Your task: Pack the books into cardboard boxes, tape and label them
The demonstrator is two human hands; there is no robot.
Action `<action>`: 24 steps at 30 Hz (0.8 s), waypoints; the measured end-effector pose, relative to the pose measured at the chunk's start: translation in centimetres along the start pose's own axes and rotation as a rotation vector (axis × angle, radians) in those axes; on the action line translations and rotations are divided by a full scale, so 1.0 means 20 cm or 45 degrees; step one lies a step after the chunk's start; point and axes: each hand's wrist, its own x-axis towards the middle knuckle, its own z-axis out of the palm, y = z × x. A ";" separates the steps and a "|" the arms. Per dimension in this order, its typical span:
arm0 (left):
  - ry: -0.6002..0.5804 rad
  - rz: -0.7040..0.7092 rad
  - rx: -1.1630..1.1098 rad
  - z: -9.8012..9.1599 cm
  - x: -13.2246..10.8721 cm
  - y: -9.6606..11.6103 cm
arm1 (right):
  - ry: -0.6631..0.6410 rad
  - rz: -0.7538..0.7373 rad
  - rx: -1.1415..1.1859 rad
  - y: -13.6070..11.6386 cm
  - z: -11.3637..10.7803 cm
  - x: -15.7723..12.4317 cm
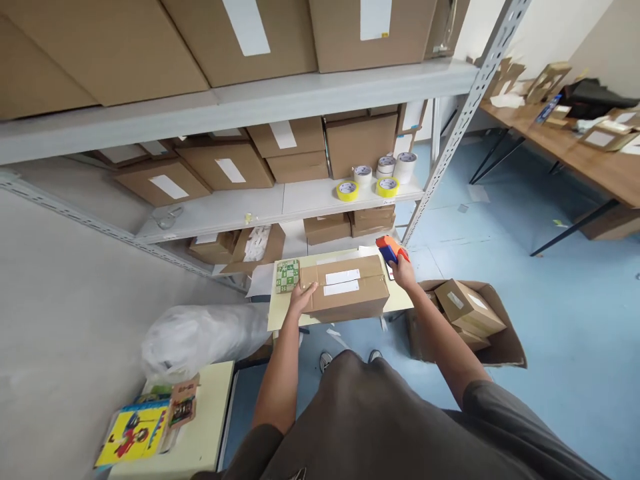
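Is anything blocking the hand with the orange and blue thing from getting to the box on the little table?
Nothing visible stands between the right hand and the box; the left hand touches its other end.

Print on the white rectangular labels [343, 276] of the taped brown cardboard carton [350, 304] was illegibly small. The view's top edge cropped the large brown cardboard boxes [290, 40]. The right forearm [440, 327] partly hid the open cardboard floor bin [511, 337].

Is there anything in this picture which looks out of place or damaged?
Yes: a white strip lies on the blue floor just ahead of the shoes, and a pale sheet lies near the wooden table. They look like dropped scraps, not things put there.
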 end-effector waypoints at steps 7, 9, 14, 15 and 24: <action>-0.020 -0.035 0.018 -0.03 0.15 0.02 | -0.034 -0.309 -0.199 -0.23 -0.17 -0.12; -0.037 -0.023 0.031 -0.05 0.15 0.00 | -0.125 -0.318 -0.182 -0.30 -0.17 -0.19; -0.039 0.022 0.009 -0.06 0.10 -0.07 | -0.312 -0.375 -0.286 -0.44 -0.07 -0.34; -0.037 0.037 0.002 -0.06 0.09 -0.08 | -0.315 -0.393 -0.329 -0.46 -0.05 -0.35; -0.040 -0.013 0.053 -0.01 0.19 -0.01 | -0.356 -0.480 -0.508 -0.55 -0.07 -0.18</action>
